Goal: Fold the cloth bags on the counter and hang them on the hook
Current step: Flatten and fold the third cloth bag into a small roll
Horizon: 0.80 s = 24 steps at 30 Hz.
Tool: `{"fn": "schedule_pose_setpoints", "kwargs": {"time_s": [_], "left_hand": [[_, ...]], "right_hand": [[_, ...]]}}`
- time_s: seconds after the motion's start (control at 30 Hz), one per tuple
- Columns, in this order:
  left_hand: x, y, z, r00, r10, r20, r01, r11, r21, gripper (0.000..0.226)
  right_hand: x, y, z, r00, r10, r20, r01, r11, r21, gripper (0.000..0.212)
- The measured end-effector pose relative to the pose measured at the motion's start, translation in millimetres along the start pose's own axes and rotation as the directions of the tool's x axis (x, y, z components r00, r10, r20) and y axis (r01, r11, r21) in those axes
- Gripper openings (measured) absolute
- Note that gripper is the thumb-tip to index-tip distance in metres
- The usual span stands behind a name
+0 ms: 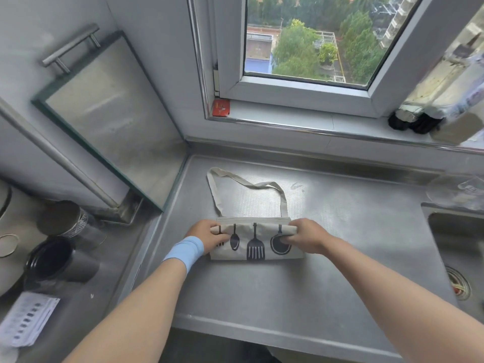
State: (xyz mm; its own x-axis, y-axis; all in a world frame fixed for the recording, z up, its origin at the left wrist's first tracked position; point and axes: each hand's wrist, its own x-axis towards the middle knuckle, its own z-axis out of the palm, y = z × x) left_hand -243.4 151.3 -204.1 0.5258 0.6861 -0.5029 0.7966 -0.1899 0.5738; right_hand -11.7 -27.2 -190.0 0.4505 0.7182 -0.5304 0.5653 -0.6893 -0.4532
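Fingers [222,232] of left hand [207,237] and right hand [306,235] pinch the folded canvas bag [255,248] on a steel counter [262,297].

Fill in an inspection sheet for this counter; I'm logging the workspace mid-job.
Surface: steel counter, with a textured patch under the straps.
Job's things: one bag, utensil print, partly folded; straps lie toward the window; no hook seen.
Clutter: jar and dark cup at left, paper bottom left, bottles on the sill.
Grippers: left hand and right hand each grip the bag's folded edge.
Cables: nothing seen.
Surroundings: window ahead, sink at right, door at left.
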Motion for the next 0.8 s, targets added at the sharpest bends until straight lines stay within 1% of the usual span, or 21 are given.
{"fn": "schedule_pose_setpoints", "kwargs": {"time_s": [0.1, 0.17, 0.2, 0.23, 0.27, 0.3, 0.33, 0.37, 0.4, 0.43, 0.47, 0.5, 0.53, 0.57, 0.6, 0.63, 0.67, 0.73, 0.8], "left_hand": [[10, 1, 5, 0.992, -0.034, -0.121, 0.039, 0.998, 0.039, 0.02], [15, 7, 8, 0.978, -0.025, -0.207, 0.047, 0.994, 0.102, 0.029], [16, 9, 12, 0.964, 0.027, -0.266, 0.026, 0.98, 0.195, 0.034], [17, 14, 17, 0.938, 0.131, -0.322, -0.025, 0.949, 0.315, 0.037], [18, 19, 24, 0.902, 0.259, -0.345, -0.1, 0.904, 0.416, 0.039], [16, 26, 31, 0.865, 0.376, -0.332, -0.192, 0.86, 0.473, 0.039], [16, 32, 39, 0.85, 0.457, -0.262, -0.28, 0.813, 0.511, 0.04], [16, 38, 47, 0.853, 0.502, -0.142, -0.355, 0.758, 0.547, 0.042], [17, 42, 57, 0.863, 0.505, -0.014, -0.401, 0.703, 0.588, 0.046], [17, 44, 66, 0.874, 0.479, 0.083, -0.422, 0.66, 0.621, 0.051], [18, 45, 73, 0.888, 0.438, 0.137, -0.416, 0.642, 0.644, 0.054], [20, 45, 79, 0.906, 0.396, 0.151, -0.39, 0.641, 0.661, 0.057], [21, 44, 83, 0.918, 0.368, 0.147, -0.366, 0.646, 0.669, 0.059], [22, 43, 86, 0.921, 0.364, 0.14, -0.359, 0.651, 0.669, 0.06], [24, 42, 88, 0.922, 0.361, 0.139, -0.356, 0.651, 0.67, 0.061], [26, 38, 89, 0.92, 0.366, 0.143, -0.36, 0.641, 0.678, 0.061], [27, 35, 88, 0.914, 0.375, 0.153, -0.371, 0.626, 0.686, 0.062], [34, 22, 84, 0.903, 0.401, 0.156, -0.389, 0.604, 0.696, 0.061], [39, 6, 75, 0.889, 0.442, 0.122, -0.389, 0.588, 0.709, 0.058]], "right_hand": [[15, 1, 6, 0.994, 0.052, -0.096, -0.049, 0.998, 0.034, 0.02], [24, 2, 11, 0.99, 0.077, -0.122, -0.074, 0.997, 0.029, 0.022], [27, 2, 13, 0.989, 0.085, -0.123, -0.081, 0.996, 0.037, 0.022], [30, 3, 16, 0.988, 0.098, -0.117, -0.091, 0.994, 0.059, 0.021], [33, 3, 19, 0.986, 0.114, -0.118, -0.104, 0.99, 0.091, 0.021], [33, 2, 22, 0.982, 0.133, -0.132, -0.118, 0.987, 0.113, 0.023], [32, 0, 27, 0.973, 0.159, -0.168, -0.141, 0.983, 0.118, 0.028], [31, -3, 31, 0.954, 0.181, -0.237, -0.163, 0.982, 0.095, 0.035], [30, -5, 37, 0.928, 0.169, -0.333, -0.168, 0.985, 0.032, 0.044], [29, -7, 43, 0.896, 0.092, -0.435, -0.136, 0.988, -0.07, 0.052], [27, -9, 50, 0.866, -0.04, -0.498, -0.064, 0.98, -0.19, 0.057], [27, -9, 56, 0.839, -0.195, -0.508, 0.039, 0.953, -0.302, 0.058], [28, -8, 62, 0.819, -0.339, -0.463, 0.148, 0.904, -0.401, 0.058], [30, -6, 68, 0.81, -0.45, -0.376, 0.248, 0.844, -0.476, 0.055], [32, -2, 74, 0.814, -0.503, -0.291, 0.316, 0.804, -0.504, 0.053], [33, 1, 78, 0.832, -0.506, -0.229, 0.344, 0.792, -0.504, 0.052], [34, 6, 81, 0.859, -0.477, -0.186, 0.339, 0.802, -0.492, 0.055], [37, 15, 80, 0.89, -0.434, -0.14, 0.313, 0.804, -0.505, 0.062], [38, 22, 76, 0.906, -0.411, -0.099, 0.311, 0.807, -0.503, 0.066]]}}
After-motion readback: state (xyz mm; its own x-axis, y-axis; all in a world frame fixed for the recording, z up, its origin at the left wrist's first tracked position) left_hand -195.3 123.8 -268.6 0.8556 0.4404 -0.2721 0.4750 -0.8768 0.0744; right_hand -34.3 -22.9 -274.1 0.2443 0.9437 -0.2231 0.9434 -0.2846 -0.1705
